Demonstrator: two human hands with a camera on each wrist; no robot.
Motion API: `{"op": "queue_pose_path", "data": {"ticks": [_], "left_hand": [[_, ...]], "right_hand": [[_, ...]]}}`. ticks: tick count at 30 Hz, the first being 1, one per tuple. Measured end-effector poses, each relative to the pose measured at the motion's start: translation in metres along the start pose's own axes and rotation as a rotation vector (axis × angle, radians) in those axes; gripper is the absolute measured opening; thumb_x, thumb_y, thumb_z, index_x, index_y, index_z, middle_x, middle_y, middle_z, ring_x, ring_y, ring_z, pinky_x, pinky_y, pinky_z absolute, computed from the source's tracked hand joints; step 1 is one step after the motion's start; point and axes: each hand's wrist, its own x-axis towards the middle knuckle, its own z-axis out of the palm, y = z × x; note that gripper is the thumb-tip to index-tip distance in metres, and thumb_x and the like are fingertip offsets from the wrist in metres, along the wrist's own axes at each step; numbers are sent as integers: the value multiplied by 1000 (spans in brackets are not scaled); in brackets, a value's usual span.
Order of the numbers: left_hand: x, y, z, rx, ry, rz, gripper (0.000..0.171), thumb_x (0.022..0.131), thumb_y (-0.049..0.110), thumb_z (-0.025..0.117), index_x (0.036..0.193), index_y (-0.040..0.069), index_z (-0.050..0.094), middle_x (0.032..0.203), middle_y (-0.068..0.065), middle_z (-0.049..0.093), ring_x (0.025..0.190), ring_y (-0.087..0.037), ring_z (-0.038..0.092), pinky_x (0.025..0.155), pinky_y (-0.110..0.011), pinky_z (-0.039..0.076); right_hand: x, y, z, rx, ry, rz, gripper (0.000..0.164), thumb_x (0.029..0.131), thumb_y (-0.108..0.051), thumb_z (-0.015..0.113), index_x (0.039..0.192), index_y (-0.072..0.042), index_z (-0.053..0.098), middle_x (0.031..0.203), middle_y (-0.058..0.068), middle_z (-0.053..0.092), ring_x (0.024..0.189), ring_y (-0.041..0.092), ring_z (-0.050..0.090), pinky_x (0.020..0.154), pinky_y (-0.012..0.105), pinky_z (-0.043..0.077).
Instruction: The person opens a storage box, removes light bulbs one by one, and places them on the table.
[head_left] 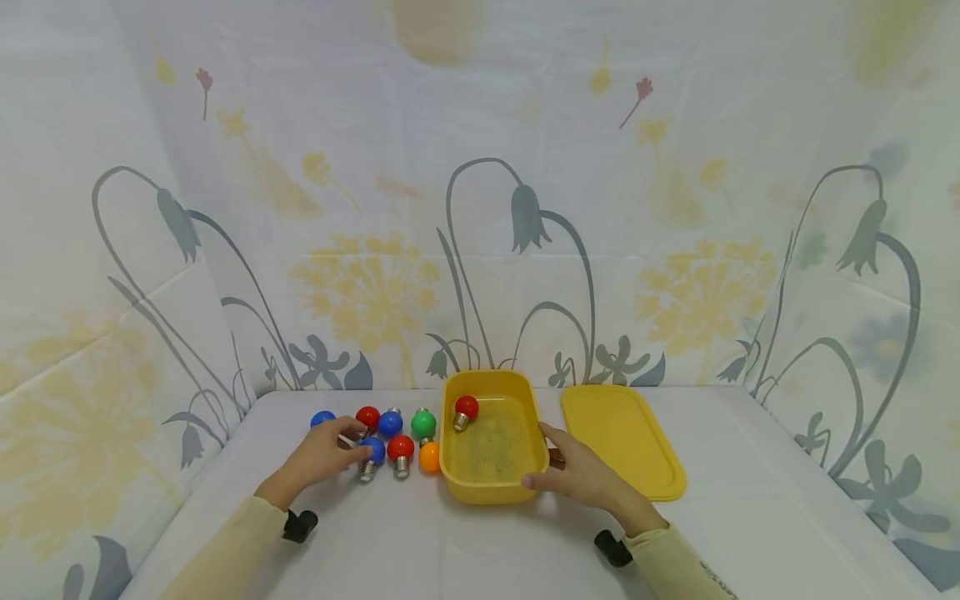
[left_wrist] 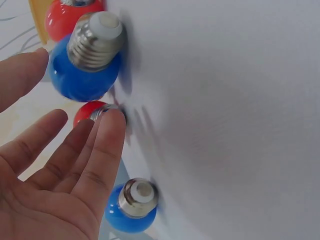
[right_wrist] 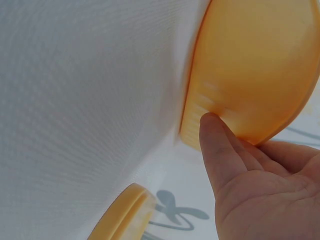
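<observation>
My left hand (head_left: 322, 452) reaches among the light bulbs at the left of the container, thumb and fingers spread apart. Nearest to it is a blue bulb (head_left: 372, 451), its metal base toward me; in the left wrist view this blue bulb (left_wrist: 82, 80) shows past the gap between thumb and fingers. A red bulb (head_left: 367, 417) lies behind the fingertips, and another blue bulb (head_left: 323, 417) is partly hidden by the hand. With fingers fairly straight, my right hand (head_left: 581, 475) touches the right side of a yellow plastic container (head_left: 491, 493). Inside it lies one red bulb (head_left: 467, 407).
Between left hand and container lie a red bulb (head_left: 401, 450), a blue bulb (head_left: 390, 424), a green bulb (head_left: 423, 425) and an orange bulb (head_left: 430, 458). A flat yellow lid (head_left: 622, 442) is right of the container. Behind the white-covered table (head_left: 390, 550) hangs a flower-patterned cloth (head_left: 480, 117).
</observation>
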Motion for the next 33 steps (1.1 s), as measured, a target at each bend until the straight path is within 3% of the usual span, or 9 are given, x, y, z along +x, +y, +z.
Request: {"op": "queue_pose_path", "data": {"ticks": [5, 12, 16, 22, 33], "left_hand": [[0, 6, -10, 7, 21, 48, 40, 84, 23, 73, 114, -1, 61, 108, -15, 63, 92, -26, 61, 72, -35, 55], [10, 21, -17, 10, 40, 38, 38, 87, 22, 70, 116, 0, 61, 109, -14, 61, 95, -26, 58, 73, -34, 55], [17, 33, -16, 13, 35, 106, 38, 87, 22, 70, 116, 0, 61, 107, -13, 63, 95, -27, 59, 74, -35, 55], [26, 55, -7, 47, 15, 240, 33, 86, 22, 72, 112, 3, 63, 107, -9, 63, 90, -22, 61, 79, -37, 53], [46, 97, 21, 0, -81, 293, 37, 86, 21, 72, 117, 5, 62, 115, -10, 60, 97, -24, 60, 83, -35, 53]], "right_hand": [[0, -1, -1, -3, -1, -10, 96, 79, -39, 76, 149, 1, 24, 148, 19, 36, 119, 32, 53, 95, 44, 47], [0, -1, 0, -1, -3, -11, 96, 79, -39, 76, 149, 1, 24, 148, 19, 36, 119, 32, 54, 96, 44, 47], [1, -1, 0, -1, 0, -4, 96, 79, -39, 76, 149, 1, 24, 148, 19, 36, 120, 32, 53, 96, 45, 47], [1, 0, 0, -8, -4, -5, 95, 79, -39, 76, 149, 0, 24, 149, 18, 35, 120, 32, 52, 96, 45, 46], [1, 1, 0, -12, 3, 6, 94, 79, -41, 75, 149, -1, 25, 147, 18, 38, 118, 31, 54, 95, 45, 47]]}}
